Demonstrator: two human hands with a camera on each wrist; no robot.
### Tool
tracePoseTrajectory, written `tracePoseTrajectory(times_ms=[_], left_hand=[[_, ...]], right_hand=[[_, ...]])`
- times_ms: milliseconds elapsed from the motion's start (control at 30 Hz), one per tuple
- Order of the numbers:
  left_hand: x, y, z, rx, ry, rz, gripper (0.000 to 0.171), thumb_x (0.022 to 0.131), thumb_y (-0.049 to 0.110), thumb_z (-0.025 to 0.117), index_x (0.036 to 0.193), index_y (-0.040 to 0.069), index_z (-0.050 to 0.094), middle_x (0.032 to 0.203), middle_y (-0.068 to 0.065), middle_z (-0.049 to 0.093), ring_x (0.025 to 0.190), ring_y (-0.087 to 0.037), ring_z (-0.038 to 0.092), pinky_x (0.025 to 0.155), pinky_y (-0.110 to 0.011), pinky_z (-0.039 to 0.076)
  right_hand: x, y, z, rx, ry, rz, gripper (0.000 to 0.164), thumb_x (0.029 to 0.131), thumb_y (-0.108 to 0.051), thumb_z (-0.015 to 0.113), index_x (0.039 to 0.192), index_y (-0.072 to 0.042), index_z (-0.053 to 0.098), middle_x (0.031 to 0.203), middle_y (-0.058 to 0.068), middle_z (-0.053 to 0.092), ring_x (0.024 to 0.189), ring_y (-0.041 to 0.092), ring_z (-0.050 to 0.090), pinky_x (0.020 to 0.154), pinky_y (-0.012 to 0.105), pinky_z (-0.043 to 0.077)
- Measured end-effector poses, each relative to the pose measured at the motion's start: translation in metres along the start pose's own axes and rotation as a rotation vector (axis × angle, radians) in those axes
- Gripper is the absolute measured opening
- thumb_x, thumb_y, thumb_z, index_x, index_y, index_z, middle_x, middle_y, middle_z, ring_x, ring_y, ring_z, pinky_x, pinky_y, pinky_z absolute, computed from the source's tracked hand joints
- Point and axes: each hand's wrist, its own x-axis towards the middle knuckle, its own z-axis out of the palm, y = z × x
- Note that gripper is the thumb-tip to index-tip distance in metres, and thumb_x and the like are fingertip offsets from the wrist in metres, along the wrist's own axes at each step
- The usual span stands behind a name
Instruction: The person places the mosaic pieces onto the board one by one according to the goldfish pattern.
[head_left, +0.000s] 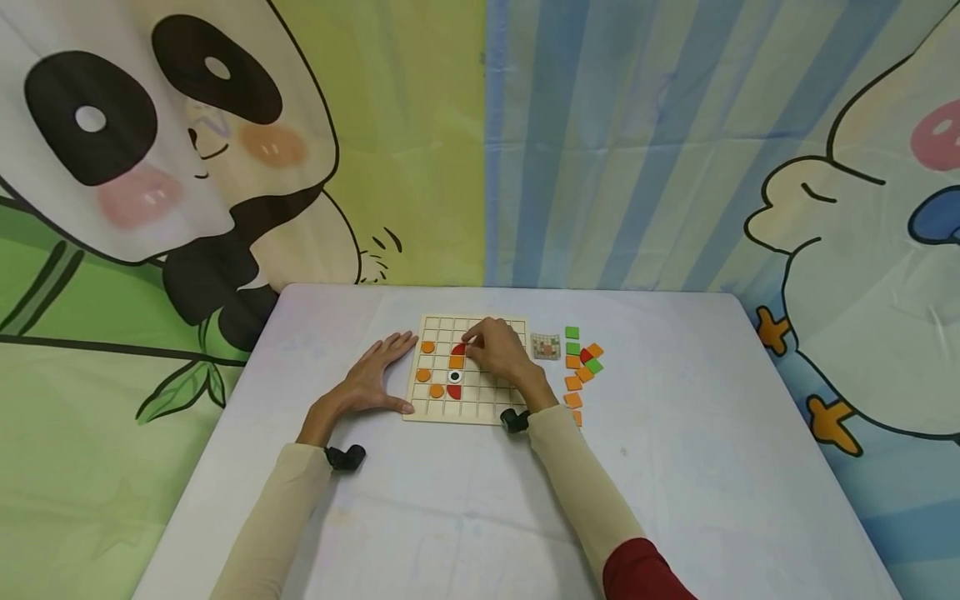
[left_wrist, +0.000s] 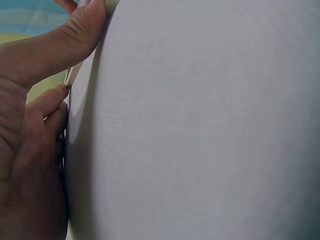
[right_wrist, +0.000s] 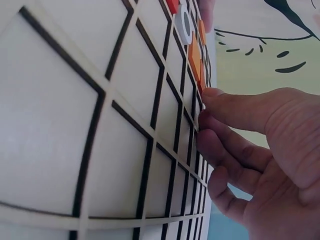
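A wooden grid board (head_left: 487, 408) lies on the table. My left hand (head_left: 372, 375) is spread along its left edge, fingers straight, with the thumb at the near left corner; the thumb (left_wrist: 65, 47) also shows in the left wrist view. Over the upper middle squares, my right hand (head_left: 498, 350) pinches a red round-edged piece (head_left: 458, 348) at its right side. Just below that piece sits an orange square tile (head_left: 456, 362). Under it come a white piece with a black dot (head_left: 455, 377) and another red round-edged piece (head_left: 454, 392). Several orange discs (head_left: 427, 347) occupy squares on the left.
Right of the board lies a small printed pattern card (head_left: 546, 347). Beyond it, loose orange tiles (head_left: 573, 383), green tiles (head_left: 572, 332) and a red piece (head_left: 586, 356) are scattered in a column. A cartoon-printed curtain (head_left: 600, 142) hangs behind the table (head_left: 697, 467).
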Motion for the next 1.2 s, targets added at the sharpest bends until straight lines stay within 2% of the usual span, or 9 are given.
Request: tracePoseTrajectory(times_ms=[167,400,533,633,767,933,1100,1133,1200], left_hand=[[0.000,0.000,0.000,0.001,-0.012,-0.004,0.140,0.066,0.051,0.103,0.175,0.015,0.024,0.185,-0.013,0.019,0.172,-0.041,0.010,0.142,-0.061,0.003],[0.001,0.001,0.000,-0.008,-0.016,-0.007,0.141,0.065,0.052,0.103,0.176,0.016,0.024,0.185,-0.012,0.019,0.173,-0.040,0.010,0.142,-0.061,0.003],[0.001,0.001,0.001,-0.004,-0.018,-0.008,0.141,0.065,0.053,0.103,0.175,0.015,0.024,0.185,-0.014,0.019,0.172,-0.042,0.011,0.142,-0.063,0.004],[0.001,0.000,0.001,0.001,-0.017,-0.011,0.141,0.065,0.053,0.103,0.176,0.016,0.024,0.185,-0.014,0.019,0.172,-0.042,0.011,0.142,-0.062,0.003],[0.001,-0.002,0.000,0.011,-0.014,-0.003,0.140,0.066,0.052,0.103,0.176,0.014,0.023,0.184,-0.015,0.019,0.172,-0.042,0.011,0.142,-0.062,0.004],[0.001,-0.001,-0.002,0.013,-0.012,0.001,0.139,0.067,0.050,0.103,0.175,0.012,0.023,0.184,-0.016,0.018,0.172,-0.044,0.010,0.141,-0.063,0.003],[-0.002,0.000,-0.002,0.012,0.004,0.024,0.139,0.066,0.050,0.103,0.174,0.010,0.026,0.183,-0.019,0.020,0.170,-0.046,0.013,0.140,-0.066,0.005],[-0.002,0.000,-0.001,0.010,0.006,0.028,0.139,0.066,0.051,0.103,0.174,0.010,0.026,0.183,-0.019,0.020,0.170,-0.047,0.013,0.140,-0.067,0.006],[-0.002,0.000,-0.001,0.007,0.005,0.032,0.139,0.065,0.052,0.102,0.174,0.011,0.027,0.183,-0.019,0.021,0.170,-0.047,0.014,0.140,-0.068,0.006]], right_hand=[[0.000,0.002,0.002,-0.005,-0.017,0.002,0.023,0.105,-0.010,0.071,0.123,-0.011,0.084,0.100,0.007,0.082,0.079,0.018,0.068,0.068,0.029,0.054],[-0.007,0.002,-0.003,-0.007,-0.005,-0.005,0.023,0.104,-0.009,0.071,0.124,-0.009,0.083,0.101,0.009,0.081,0.082,0.020,0.071,0.074,0.036,0.059],[-0.015,0.000,-0.009,0.014,0.015,-0.014,0.021,0.102,-0.009,0.075,0.121,-0.007,0.084,0.095,0.007,0.079,0.081,0.018,0.069,0.075,0.035,0.060],[-0.022,-0.004,-0.014,0.038,-0.013,-0.083,0.018,0.100,-0.009,0.079,0.117,-0.006,0.085,0.090,0.007,0.080,0.074,0.016,0.066,0.068,0.030,0.057],[-0.034,-0.013,-0.014,0.009,-0.130,-0.222,0.018,0.100,-0.007,0.079,0.116,-0.008,0.086,0.084,0.006,0.080,0.064,0.013,0.059,0.058,0.024,0.047],[-0.051,-0.021,-0.006,-0.070,-0.194,-0.221,0.026,0.101,-0.005,0.073,0.120,-0.017,0.086,0.074,-0.001,0.071,0.060,0.009,0.046,0.055,0.022,0.036],[-0.057,-0.016,0.007,-0.067,-0.225,-0.222,0.039,0.101,-0.001,0.063,0.127,-0.021,0.084,0.060,-0.008,0.052,0.054,0.007,0.036,0.051,0.022,0.029],[-0.057,-0.014,0.009,-0.070,-0.225,-0.223,0.041,0.100,-0.001,0.061,0.127,-0.021,0.084,0.057,-0.009,0.044,0.052,0.007,0.034,0.050,0.022,0.028],[-0.059,-0.013,0.012,-0.077,-0.217,-0.223,0.042,0.100,0.000,0.060,0.128,-0.021,0.084,0.055,-0.010,0.040,0.052,0.007,0.033,0.050,0.022,0.027]])
